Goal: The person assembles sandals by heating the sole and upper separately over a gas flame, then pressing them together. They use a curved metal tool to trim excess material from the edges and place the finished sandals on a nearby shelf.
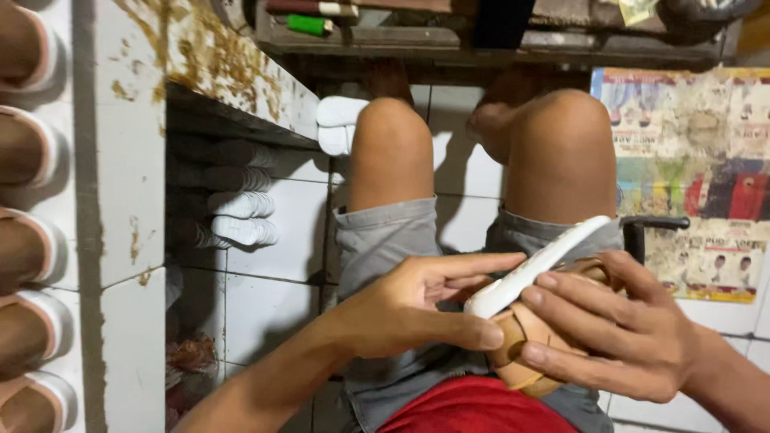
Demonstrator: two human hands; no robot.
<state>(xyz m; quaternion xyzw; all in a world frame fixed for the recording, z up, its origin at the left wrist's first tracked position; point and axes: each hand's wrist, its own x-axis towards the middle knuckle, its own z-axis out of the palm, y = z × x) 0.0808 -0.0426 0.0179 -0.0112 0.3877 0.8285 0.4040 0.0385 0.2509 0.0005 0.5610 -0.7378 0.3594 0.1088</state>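
Shoe (529, 321) over lap, white sole up; left hand (409, 309) and right hand (618, 337) fingers clamped round it.

A white sole (536, 265) is showing against a tan woven upper (521, 341). Grey shorts (385, 240) are sitting above a red shirt hem (473, 405). White soles (241, 216) are lying in a row on white floor tiles (265, 309). The white bench (128, 160) is bearing brown glue stains, and its shoes (28, 240) are showing brown insides with white rims. A green lighter (309, 25) is lying above, and a multicoloured printed sheet (698, 176) is showing red, green and yellow.
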